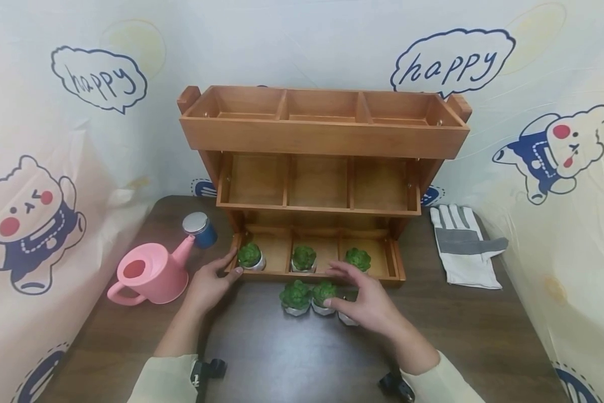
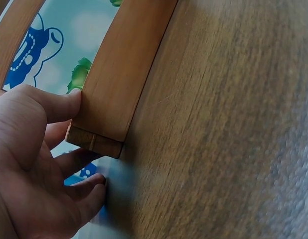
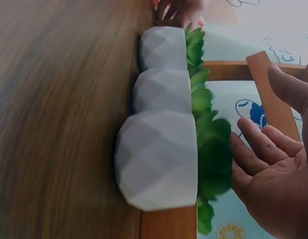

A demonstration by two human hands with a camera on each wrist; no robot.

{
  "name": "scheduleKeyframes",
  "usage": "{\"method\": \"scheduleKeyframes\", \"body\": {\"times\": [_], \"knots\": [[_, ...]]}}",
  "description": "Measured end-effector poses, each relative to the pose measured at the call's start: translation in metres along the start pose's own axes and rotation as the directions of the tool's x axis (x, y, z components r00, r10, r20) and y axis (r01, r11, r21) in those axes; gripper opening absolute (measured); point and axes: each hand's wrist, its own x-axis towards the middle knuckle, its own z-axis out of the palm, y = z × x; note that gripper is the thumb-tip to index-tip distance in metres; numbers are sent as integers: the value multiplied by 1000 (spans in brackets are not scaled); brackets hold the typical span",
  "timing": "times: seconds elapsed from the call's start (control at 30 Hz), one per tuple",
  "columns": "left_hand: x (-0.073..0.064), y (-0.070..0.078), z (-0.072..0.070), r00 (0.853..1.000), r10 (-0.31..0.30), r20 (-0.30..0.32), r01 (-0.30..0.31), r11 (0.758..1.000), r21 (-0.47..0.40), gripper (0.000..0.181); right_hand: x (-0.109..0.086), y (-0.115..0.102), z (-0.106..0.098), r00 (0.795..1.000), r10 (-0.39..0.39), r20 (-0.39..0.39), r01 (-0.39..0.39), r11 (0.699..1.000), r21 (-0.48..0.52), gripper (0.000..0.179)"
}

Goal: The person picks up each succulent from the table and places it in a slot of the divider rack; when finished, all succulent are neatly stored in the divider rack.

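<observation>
A three-tier wooden shelf (image 1: pixel 324 140) with divided compartments stands at the back of the table. My left hand (image 1: pixel 213 282) holds the left front corner of its bottom tier, thumb against the front board (image 2: pixel 119 74). Three small potted succulents sit in that tier: one left (image 1: pixel 250 255), one middle (image 1: pixel 304 258), one right (image 1: pixel 358 258). In front, on the table, stand a succulent (image 1: pixel 295 296), a second succulent (image 1: pixel 324 296) and a third, mostly hidden by my right hand (image 1: pixel 369 302). The right wrist view shows this row of white faceted pots (image 3: pixel 159 159), with my right hand's fingers spread beside the leaves, holding nothing.
A pink watering can (image 1: pixel 150 274) and a blue jar with a silver lid (image 1: pixel 200 228) stand left of the shelf. To its right lies a white and grey glove (image 1: pixel 465 246). A printed cloth (image 1: pixel 302 45) surrounds the table.
</observation>
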Motion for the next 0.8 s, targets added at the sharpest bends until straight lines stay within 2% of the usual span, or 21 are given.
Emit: {"method": "scheduleKeyframes", "body": {"times": [0.27,0.6,0.8], "knots": [[0,-1,0,1000,-3,-2,3,1000,-2,70,-12,16,-11,1000,4,14,-4,1000,-28,76],[-1,-2,0,1000,9,-7,-9,1000,-4,70,-20,31,-18,997,49,53,-46,997,-55,77],[-1,-4,1,1000,9,-7,-9,1000,-4,71,-23,37,-21,993,74,90,-59,986,-159,84]]}}
